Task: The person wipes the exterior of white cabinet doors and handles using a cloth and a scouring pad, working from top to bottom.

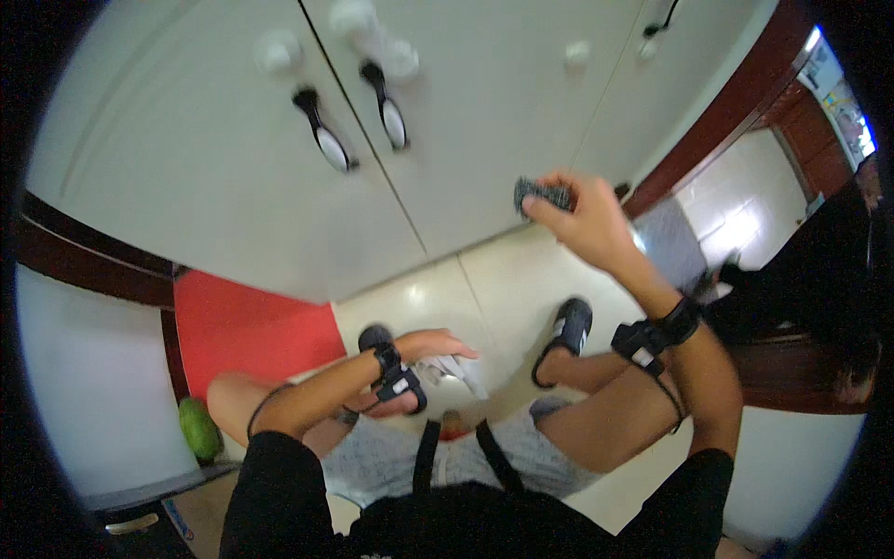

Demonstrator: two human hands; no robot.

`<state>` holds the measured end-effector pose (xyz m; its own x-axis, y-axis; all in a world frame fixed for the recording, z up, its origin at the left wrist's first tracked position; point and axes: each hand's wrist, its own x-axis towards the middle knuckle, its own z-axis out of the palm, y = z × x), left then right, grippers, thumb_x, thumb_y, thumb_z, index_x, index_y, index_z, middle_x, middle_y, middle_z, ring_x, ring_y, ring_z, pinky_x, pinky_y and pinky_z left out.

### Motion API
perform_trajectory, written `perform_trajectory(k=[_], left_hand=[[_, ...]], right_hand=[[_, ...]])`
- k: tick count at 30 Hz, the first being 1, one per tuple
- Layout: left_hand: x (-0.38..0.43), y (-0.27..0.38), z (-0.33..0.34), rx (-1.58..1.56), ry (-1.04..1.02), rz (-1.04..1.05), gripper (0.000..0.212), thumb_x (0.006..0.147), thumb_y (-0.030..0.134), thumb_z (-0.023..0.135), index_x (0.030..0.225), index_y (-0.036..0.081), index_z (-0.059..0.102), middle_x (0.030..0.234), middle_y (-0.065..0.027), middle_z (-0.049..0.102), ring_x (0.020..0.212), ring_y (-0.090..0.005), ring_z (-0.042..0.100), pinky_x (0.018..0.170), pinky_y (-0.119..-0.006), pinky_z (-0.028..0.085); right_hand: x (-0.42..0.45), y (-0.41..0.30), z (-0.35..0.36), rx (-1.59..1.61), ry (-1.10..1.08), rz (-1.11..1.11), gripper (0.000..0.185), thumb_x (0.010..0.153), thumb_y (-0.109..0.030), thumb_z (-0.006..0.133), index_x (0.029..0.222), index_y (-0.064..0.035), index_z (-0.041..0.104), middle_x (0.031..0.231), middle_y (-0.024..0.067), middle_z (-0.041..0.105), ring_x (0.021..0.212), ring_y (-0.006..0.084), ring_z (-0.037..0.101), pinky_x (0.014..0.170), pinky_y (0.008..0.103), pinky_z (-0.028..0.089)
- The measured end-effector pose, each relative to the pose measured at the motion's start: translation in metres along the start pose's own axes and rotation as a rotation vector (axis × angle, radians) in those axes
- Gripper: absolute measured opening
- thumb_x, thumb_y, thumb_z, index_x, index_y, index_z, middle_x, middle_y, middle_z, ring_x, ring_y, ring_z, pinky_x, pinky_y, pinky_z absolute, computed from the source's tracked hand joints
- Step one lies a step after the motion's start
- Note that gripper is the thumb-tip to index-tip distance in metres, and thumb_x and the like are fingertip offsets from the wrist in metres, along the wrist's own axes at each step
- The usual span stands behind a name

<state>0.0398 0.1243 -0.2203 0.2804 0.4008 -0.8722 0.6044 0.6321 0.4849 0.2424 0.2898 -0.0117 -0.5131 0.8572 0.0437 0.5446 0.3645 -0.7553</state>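
Note:
Up at the right, my right hand grips a dark grey scouring pad between thumb and fingers, close to the lower part of a pale cabinet door. Whether the pad touches the door I cannot tell. Low at the centre, my left hand holds a crumpled whitish cloth above the tiled floor. Both wrists wear black strapped devices. Two black-and-white door handles sit on either side of the gap between the doors, with round white knobs above them.
A red mat lies on the floor at the left. Beside it is a green oblong fruit or vegetable near a dark-edged drawer unit. Dark wooden door frames stand on both sides. My feet wear black shoes.

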Motion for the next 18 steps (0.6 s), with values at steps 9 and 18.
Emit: perform_trajectory(k=[9, 18], left_hand=[[0.127, -0.178, 0.062, 0.293, -0.819, 0.869, 0.035, 0.095, 0.02, 0.062, 0.122, 0.0, 0.054, 0.118, -0.0133, 0.06, 0.105, -0.023, 0.057, 0.086, -0.035, 0.049], [0.205, -0.179, 0.129, 0.333, -0.787, 0.253, 0.034, 0.099, 0.022, 0.053, 0.127, 0.004, 0.06, 0.125, -0.0081, 0.064, 0.107, -0.0209, 0.061, 0.09, -0.033, 0.049]], right_hand=[[-0.018, 0.008, 0.032, -0.007, -0.162, -0.158, 0.03, 0.082, -0.026, 0.073, 0.09, 0.0023, 0.069, 0.07, 0.0177, 0.065, 0.062, 0.0256, 0.063, 0.062, 0.0372, 0.05], [0.014, 0.0, 0.058, -0.008, -0.04, -0.257, 0.029, 0.078, -0.026, 0.067, 0.082, 0.0021, 0.069, 0.075, 0.0242, 0.066, 0.072, 0.0429, 0.066, 0.068, 0.049, 0.054]])
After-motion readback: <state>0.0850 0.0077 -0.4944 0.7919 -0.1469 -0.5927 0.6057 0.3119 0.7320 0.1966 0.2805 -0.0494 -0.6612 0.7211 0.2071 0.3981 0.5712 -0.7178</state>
